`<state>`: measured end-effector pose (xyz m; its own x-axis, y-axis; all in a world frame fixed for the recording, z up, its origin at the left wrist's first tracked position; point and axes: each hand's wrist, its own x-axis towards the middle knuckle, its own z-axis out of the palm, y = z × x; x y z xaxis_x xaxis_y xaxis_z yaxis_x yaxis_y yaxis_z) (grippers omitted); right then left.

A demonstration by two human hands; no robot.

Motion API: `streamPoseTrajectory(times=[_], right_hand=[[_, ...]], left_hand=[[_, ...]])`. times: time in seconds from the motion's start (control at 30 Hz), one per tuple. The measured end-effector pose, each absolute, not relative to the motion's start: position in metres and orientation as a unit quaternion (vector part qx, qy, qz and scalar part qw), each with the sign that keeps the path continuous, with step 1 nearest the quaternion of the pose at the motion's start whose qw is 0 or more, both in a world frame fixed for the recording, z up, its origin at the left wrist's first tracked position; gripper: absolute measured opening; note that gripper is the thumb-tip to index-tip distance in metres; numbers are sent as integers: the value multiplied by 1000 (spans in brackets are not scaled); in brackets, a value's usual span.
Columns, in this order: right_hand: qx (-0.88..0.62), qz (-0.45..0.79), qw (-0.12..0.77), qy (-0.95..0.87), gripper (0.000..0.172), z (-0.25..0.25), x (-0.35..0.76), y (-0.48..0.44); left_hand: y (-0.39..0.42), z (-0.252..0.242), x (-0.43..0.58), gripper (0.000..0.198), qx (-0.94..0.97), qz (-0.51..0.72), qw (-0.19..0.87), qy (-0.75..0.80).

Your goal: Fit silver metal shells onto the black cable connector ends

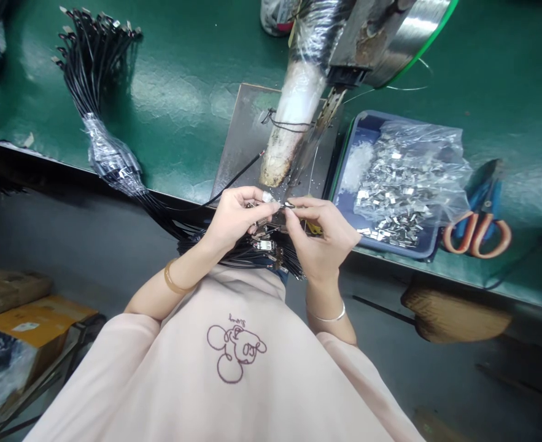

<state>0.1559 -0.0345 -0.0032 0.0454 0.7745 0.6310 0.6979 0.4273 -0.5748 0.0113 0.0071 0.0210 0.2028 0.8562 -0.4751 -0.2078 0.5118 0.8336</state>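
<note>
My left hand (240,216) and my right hand (320,232) meet fingertip to fingertip below the soldering machine's tip. The right thumb and forefinger pinch a small dark metal connector (289,205). My left thumb and finger press together right beside it; what they grip is mostly hidden by the fingers. Below both hands, a bundle of black cables (167,220) lies across my lap, with metal connector ends (266,245) under my palms. One loose black cable (236,178) runs up past my left hand, its bare end near the machine's tip.
A plastic-wrapped soldering machine arm (298,92) reaches down over a grey plate (245,126). On the right, a blue tray (358,132) holds many small metal shells (399,202), beside orange-handled scissors (480,230) and blue-handled pliers (495,178). More cables (86,73) lie on the green table (183,73).
</note>
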Motion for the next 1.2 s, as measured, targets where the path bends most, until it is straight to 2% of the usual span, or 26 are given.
streamPoseTrajectory(times=[0.5,0.73,0.83,0.9,0.97,1.03,1.13,1.2], right_hand=[[-521,2,487,-701,12,-7,159,-42],[-528,-23,508,-680,13,-7,159,-54],[-541,26,543,-642,11,-5,157,-60],[-562,111,549,-609,10,-1,156,-63],[-572,206,541,-582,9,5,157,-68],[-573,231,547,-565,8,11,159,-73],[-563,104,619,-537,3,15,164,-84],[-548,3,665,-507,7,14,167,-93]], left_hand=[[1,15,9,33,343,358,728,474],[-12,18,1,23,414,343,710,454],[-19,24,-3,19,472,345,677,447],[-24,27,-6,21,489,333,675,441],[-28,28,-7,27,471,304,707,432],[-31,28,-8,34,429,274,752,419],[-34,27,-10,41,380,259,790,405],[-36,25,-11,42,365,266,796,404]])
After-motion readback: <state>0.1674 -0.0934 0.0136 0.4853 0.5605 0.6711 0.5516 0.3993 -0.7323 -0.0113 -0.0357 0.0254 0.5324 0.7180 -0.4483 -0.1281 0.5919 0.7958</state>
